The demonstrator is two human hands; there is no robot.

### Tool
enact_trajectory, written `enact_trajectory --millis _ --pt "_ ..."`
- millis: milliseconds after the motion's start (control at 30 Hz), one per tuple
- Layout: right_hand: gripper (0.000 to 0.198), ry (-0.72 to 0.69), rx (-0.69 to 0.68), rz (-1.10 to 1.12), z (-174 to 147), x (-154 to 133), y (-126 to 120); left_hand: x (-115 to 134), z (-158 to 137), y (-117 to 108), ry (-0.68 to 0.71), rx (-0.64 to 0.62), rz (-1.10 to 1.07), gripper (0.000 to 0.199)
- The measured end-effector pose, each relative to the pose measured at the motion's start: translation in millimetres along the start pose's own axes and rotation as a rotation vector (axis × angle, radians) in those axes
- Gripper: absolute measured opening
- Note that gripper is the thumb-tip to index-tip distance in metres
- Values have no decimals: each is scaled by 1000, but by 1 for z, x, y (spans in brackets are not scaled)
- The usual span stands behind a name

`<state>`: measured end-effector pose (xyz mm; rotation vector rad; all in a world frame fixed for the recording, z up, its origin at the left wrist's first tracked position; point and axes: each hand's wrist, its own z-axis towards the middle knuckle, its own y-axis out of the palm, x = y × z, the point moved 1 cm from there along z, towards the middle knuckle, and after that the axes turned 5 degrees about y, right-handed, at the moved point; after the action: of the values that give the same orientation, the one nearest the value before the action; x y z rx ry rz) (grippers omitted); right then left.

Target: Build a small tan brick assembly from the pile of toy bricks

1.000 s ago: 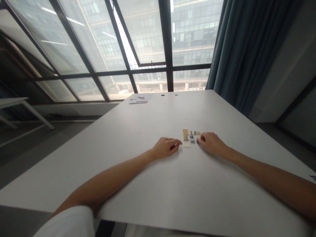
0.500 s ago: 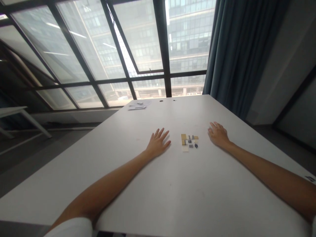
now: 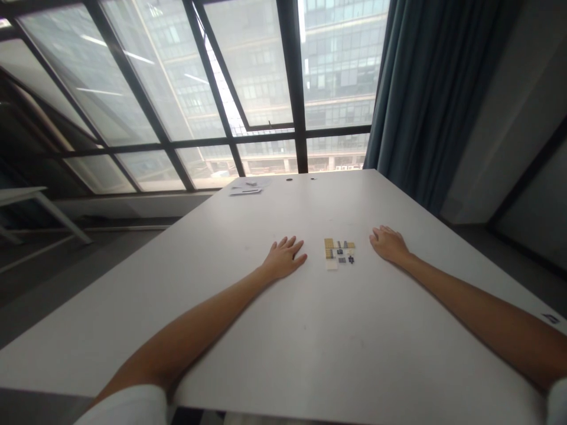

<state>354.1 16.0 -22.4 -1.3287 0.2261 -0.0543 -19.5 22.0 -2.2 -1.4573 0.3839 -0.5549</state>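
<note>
Your left hand (image 3: pixel 283 260) lay palm down on the white bench (image 3: pixel 310 336) with its grip open and fingers spread, while your right hand (image 3: pixel 390 244) rested across from it, its grip open too, the fingers closer together. Between your hands, apart from both, sat a compact cluster of small pieces, too tiny to make out fully: yellow blocks (image 3: pixel 328 242) on its left, a pale square (image 3: pixel 331 265) at the near left, then a grey piece (image 3: pixel 342 260) and a dark piece (image 3: pixel 351 260). Papers (image 3: pixel 243 191) lay at the bench's far left.
</note>
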Motion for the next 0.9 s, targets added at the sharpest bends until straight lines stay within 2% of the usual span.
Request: enact_trajectory --millis 367,600,700,800,900 --pt "44 -2 -4 -2 -1 -1 -1 0 0 0 15 -2 -9 64" --pt "43 0 15 -2 -1 -3 0 -3 0 -2 26 40 -41 58" --pt "43 8 11 4 -2 -5 0 -7 3 -12 79 116 -162 47" --pt "43 19 3 15 -2 -7 2 -6 6 -28 116 131 -341 42" --pt "43 22 1 27 -1 -9 3 9 9 -44 208 111 -309 45"
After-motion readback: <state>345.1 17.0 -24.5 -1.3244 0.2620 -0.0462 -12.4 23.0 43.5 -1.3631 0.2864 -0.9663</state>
